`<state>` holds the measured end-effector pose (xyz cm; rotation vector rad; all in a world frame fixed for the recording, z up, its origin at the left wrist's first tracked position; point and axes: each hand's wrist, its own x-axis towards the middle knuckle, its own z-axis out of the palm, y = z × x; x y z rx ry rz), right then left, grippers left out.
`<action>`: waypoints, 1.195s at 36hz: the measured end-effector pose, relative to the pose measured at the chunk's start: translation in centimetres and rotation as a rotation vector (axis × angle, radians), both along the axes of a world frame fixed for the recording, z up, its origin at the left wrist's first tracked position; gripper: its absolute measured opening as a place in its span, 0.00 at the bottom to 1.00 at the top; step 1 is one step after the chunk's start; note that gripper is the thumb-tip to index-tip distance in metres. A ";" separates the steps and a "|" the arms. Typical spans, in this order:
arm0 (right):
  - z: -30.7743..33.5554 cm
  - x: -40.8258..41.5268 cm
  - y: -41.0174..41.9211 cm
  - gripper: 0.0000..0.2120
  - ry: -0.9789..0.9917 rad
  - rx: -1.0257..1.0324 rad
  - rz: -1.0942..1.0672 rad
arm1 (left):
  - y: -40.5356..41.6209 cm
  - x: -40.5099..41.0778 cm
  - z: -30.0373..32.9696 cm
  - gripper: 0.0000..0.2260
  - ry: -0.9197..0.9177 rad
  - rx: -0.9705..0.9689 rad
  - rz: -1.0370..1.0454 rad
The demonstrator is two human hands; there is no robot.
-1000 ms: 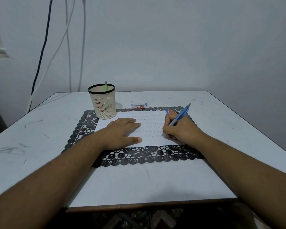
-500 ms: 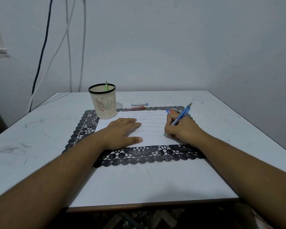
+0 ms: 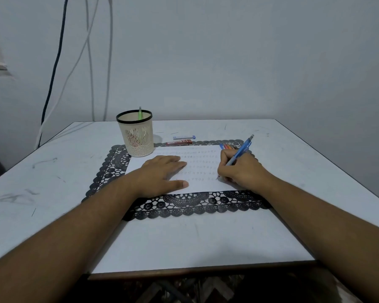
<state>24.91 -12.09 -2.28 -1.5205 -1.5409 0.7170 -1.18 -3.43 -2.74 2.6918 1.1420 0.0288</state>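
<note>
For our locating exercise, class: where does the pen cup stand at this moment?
In the head view, the cup stands left of centre on the far left corner of the mat, just beyond the left hand.

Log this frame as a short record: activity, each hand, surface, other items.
activity: writing rows of small marks on a sheet of paper
right hand: grips a blue pen, tip on the sheet
left hand: flat on the sheet, fingers straight
surface: black lace placemat on a white table
other items: mesh pen holder with a green pen; red case; blue tube; coloured pens
</note>
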 end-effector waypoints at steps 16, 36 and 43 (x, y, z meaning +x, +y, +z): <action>0.1 0.8 -0.1 0.10 0.082 -0.027 0.040 | 0.0 -0.1 -0.1 0.35 -0.026 -0.017 0.004; -0.1 0.6 -0.1 0.15 0.059 -0.017 0.052 | -0.4 -0.1 0.3 0.34 -0.002 -0.012 0.004; -0.1 0.5 0.0 0.14 -0.005 0.000 0.036 | -0.2 -0.1 0.1 0.35 0.005 -0.005 0.000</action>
